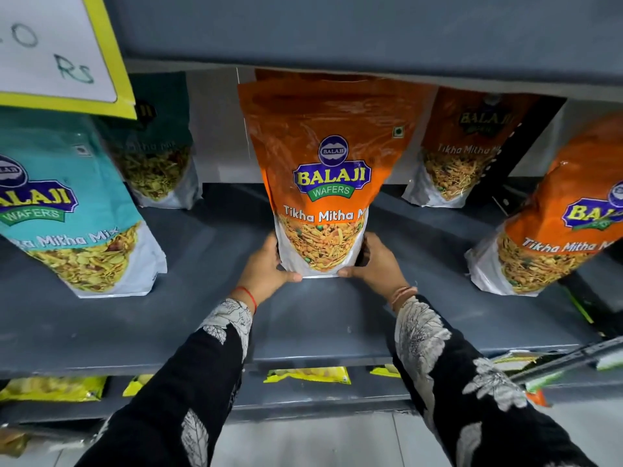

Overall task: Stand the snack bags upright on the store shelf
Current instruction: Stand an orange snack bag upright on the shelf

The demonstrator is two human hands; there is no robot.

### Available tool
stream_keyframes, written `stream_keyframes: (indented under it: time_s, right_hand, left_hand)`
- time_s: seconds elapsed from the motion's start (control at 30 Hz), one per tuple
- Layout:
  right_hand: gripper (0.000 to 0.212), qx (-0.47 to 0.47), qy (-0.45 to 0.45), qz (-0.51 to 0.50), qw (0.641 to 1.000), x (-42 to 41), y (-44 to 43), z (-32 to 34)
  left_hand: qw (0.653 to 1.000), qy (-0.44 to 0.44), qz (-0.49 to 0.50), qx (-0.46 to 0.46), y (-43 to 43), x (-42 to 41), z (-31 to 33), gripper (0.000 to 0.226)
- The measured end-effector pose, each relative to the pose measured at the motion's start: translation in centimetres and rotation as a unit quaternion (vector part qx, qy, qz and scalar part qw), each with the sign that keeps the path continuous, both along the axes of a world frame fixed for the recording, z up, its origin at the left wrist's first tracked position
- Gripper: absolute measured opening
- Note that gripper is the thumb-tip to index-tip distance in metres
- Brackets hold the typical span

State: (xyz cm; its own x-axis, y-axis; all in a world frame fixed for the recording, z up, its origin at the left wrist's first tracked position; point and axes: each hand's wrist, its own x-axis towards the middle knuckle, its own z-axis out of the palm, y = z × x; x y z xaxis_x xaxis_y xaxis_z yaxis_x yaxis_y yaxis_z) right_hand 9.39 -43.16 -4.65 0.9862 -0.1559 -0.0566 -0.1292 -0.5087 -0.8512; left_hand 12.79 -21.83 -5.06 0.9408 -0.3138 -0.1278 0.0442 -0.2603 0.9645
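The orange snack bag (323, 183) is held upright at the centre of the frame, its base on or just above the grey shelf (320, 328); contact cannot be told. It is clamped at its lower corners between the left hand (269, 266) and the right hand (376, 261), thumbs under the bottom seam. For a sound placement, the gusseted base is best flattened squarely on the shelf and the top kept clear of the shelf above before release. A second orange bag (462, 146) stands behind at upper right, and another orange bag (553, 227) leans at the right edge. A teal bag (74, 210) stands tilted at the left, with a darker bag (155, 143) behind it. A handwritten price card (57, 52) hangs at upper left.
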Motion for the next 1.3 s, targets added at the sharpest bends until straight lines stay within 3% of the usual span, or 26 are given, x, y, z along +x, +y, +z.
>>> stream_keyframes:
  time_s: [0.13,0.43,0.73,0.83,0.9,0.97,1.03,1.1,1.2,1.3]
  right_hand:
    - [0.073,-0.027,-0.008,0.002,1.000,-4.4,0.7,0.1]
    - [0.074,-0.081,-0.029,0.021,0.996,-11.9,1.7,-0.5]
    - [0.082,-0.096,-0.023,0.012,0.995,-11.7,1.7,-0.9]
    - [0.098,-0.032,-0.040,0.011,0.999,-12.5,1.1,-0.8]
    - [0.097,0.022,-0.074,-0.020,0.997,-14.5,-0.1,-0.8]
    - [0.091,0.070,-0.116,-0.078,0.988,-16.6,-2.1,-0.9]
    - [0.088,0.107,-0.149,-0.173,0.968,-18.0,-5.8,-0.8]
    - [0.077,0.141,-0.171,-0.263,0.939,-17.9,-10.3,0.1]
    - [0.056,0.208,-0.150,-0.296,0.920,-15.8,-16.1,1.5]
    - [0.068,0.251,-0.118,-0.291,0.916,-12.6,-20.4,1.0]
  left_hand:
    - [1.000,-0.009,0.007,-0.009,0.9,-3.8,0.1,0.076]
    - [0.997,-0.037,-0.012,0.070,2.4,-10.8,0.2,0.076]
    - [0.996,-0.070,-0.032,0.040,2.7,-10.7,-0.8,0.071]
    - [0.995,-0.095,0.008,-0.005,3.1,-12.1,-1.4,0.075]
    - [0.984,-0.134,0.117,-0.022,3.3,-14.7,-1.9,0.071]
    - [0.950,-0.221,0.219,0.006,2.7,-18.2,-2.1,0.044]
    - [0.935,-0.279,0.217,0.027,-0.7,-21.2,-2.1,0.034]
    - [0.936,-0.317,0.152,0.022,-6.6,-22.9,-1.9,0.037]
    - [0.971,-0.183,0.121,-0.089,-16.4,-21.0,0.6,0.039]
    - [0.970,0.048,0.101,-0.216,-24.4,-15.6,3.3,0.049]
